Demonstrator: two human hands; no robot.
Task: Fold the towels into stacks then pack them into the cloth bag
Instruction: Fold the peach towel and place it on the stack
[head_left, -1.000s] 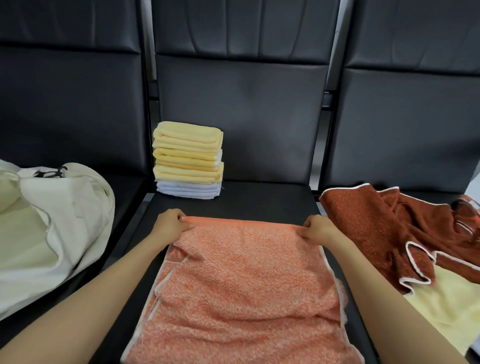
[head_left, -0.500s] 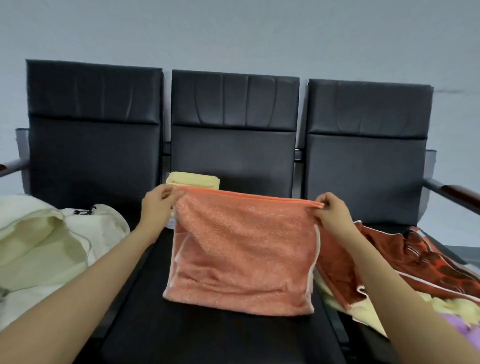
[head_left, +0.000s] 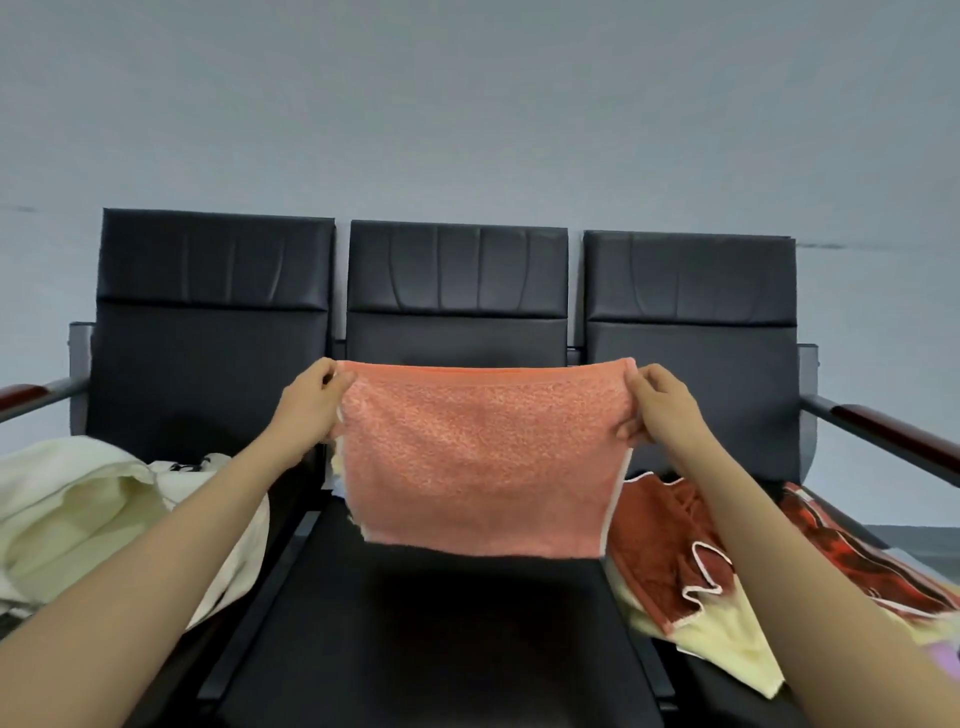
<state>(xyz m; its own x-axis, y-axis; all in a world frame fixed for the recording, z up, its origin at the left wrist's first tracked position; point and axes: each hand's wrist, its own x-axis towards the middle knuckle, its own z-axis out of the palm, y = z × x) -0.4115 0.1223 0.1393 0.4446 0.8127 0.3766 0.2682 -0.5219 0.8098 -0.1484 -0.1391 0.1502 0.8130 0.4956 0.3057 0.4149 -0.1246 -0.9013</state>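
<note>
Orange terry fills the middle of my view: the orange towel (head_left: 478, 452) hangs stretched flat in the air before the middle chair's backrest, its lower edge above the black seat (head_left: 431, 634). The left hand (head_left: 311, 400) pinches the top left corner, fingers curled round the cloth. The right hand (head_left: 657, 405) pinches the top right corner, thumb lower on the side edge. The cream cloth bag (head_left: 104, 514) lies slumped on the left seat. On the right seat, a rust-red towel (head_left: 660, 545) lies crumpled over a pale yellow towel (head_left: 727, 639).
</note>
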